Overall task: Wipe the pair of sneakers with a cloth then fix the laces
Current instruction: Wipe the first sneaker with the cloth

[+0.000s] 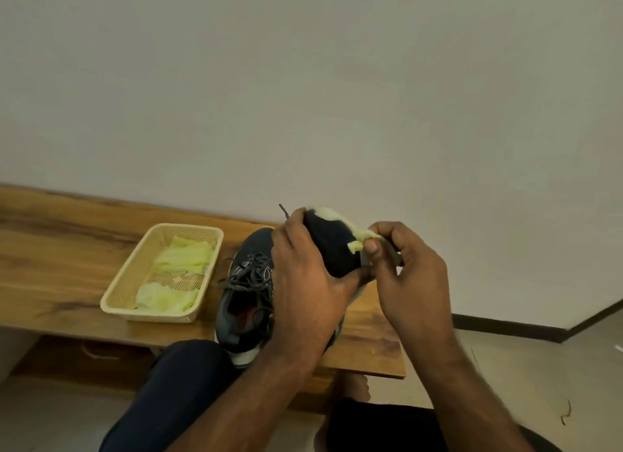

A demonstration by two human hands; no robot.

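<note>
Fingers of the left hand [305, 279] curl around a dark navy sneaker [332, 247] held up off the bench: fingertips wrap over its upper edge, thumb crosses underneath near the sole. Grip is firm, full-hand. Fingers of the right hand [409, 273] are bent and pinch a pale yellow-green cloth [340, 217] against the right side of the same sneaker; thumb tip presses a fold of the cloth at the shoe's lower right. The cloth drapes over the top of the held sneaker and runs down to that pinch.

Held sneaker: raised between both hands above the bench's right portion. Most of it is hidden by the hands, so I cannot tell which end faces the camera; its visible dark face is turned toward the viewer. A lace end sticks up just left of the left fingertips.

Second sneaker [244, 293]: rests on the wooden bench [67, 249], just left of the left hand. Long axis runs near to far, heel toward the person at the bench's near edge, toe toward the wall. Opening faces up, grey laces [251, 269] loose and tangled over the tongue.

Left of it, close but apart, a cream plastic basket [135, 273] sits on the bench holding two more folded yellow-green cloths [183, 257].
</note>
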